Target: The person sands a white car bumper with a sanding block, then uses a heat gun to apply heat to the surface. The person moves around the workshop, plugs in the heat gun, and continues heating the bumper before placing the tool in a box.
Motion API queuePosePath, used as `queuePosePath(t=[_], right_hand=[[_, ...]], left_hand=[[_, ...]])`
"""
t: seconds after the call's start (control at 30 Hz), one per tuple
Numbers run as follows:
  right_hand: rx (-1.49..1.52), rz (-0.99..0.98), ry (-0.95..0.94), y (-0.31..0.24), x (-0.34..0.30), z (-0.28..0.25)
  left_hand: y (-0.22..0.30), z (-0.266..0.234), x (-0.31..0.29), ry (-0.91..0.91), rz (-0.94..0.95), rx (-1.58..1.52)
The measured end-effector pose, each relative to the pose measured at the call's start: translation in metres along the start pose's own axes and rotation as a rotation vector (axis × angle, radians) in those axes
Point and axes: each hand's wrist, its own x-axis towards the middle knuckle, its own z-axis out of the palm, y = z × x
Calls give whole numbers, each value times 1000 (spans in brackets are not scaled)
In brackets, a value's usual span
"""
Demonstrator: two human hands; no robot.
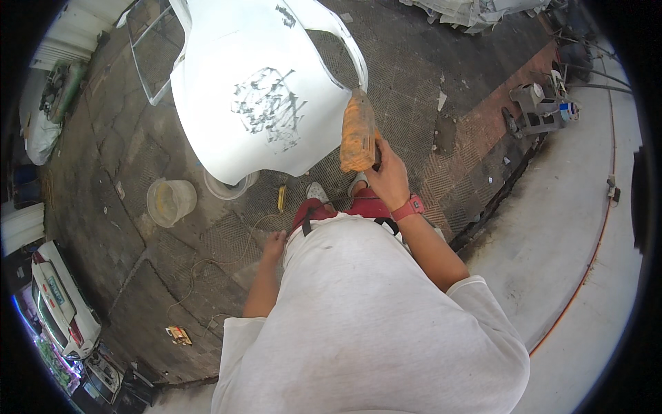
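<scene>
While the left hand (pixel 276 242) hangs low at the person's side, too small to tell how its fingers are set, the right hand (pixel 390 178) has its fingers closed around a boxy orange tool (pixel 357 138). The tool lies just ahead of that hand, its long axis running forward, away from the body. Beyond, left of this nearer hand, spreads the white panel (pixel 207 103) with dark scribbles (pixel 269 110); the tool's far end overlaps its right edge, contact unclear.
</scene>
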Motion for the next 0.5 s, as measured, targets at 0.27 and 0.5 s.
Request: queuePosePath(t=[0.27,0.5], right_hand=[[-16,6,-2,-6,1,-1],[-29,10,9,-8,5,-1]], left_hand=[[7,0,-5,13,-37,-25],[28,-4,-16,24,-77,-19]])
